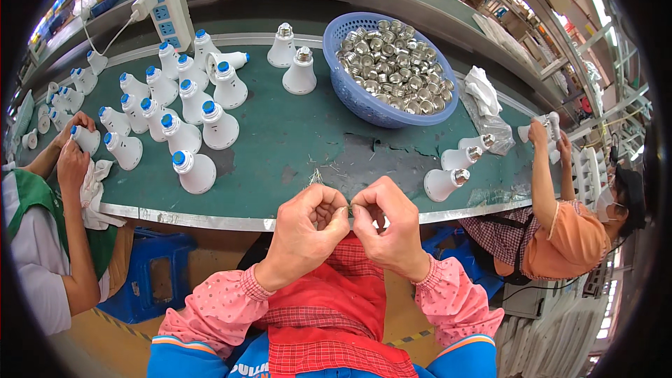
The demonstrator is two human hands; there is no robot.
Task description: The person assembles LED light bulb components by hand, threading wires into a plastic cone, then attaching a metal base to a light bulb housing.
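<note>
My left hand (306, 231) and my right hand (388, 222) meet fingertip to fingertip over my lap, just in front of the bench's near edge. Each is closed in a pinch of thumb and forefinger. Something tiny and thin may sit between the tips, too small to name. Past my left hand, a little pile of fine wire-like pieces (316, 178) lies on the green bench top (294, 143). To the right lie several white bulb bodies (441, 183) with metal screw caps.
A blue plastic basket (336, 87) full of metal screw caps (395, 63) stands at the back. Many white bulb bodies with blue tips (194, 170) crowd the left. A power strip (166, 3) rises behind them. Co-workers sit left (49, 252) and right (553, 238), each handling a bulb body.
</note>
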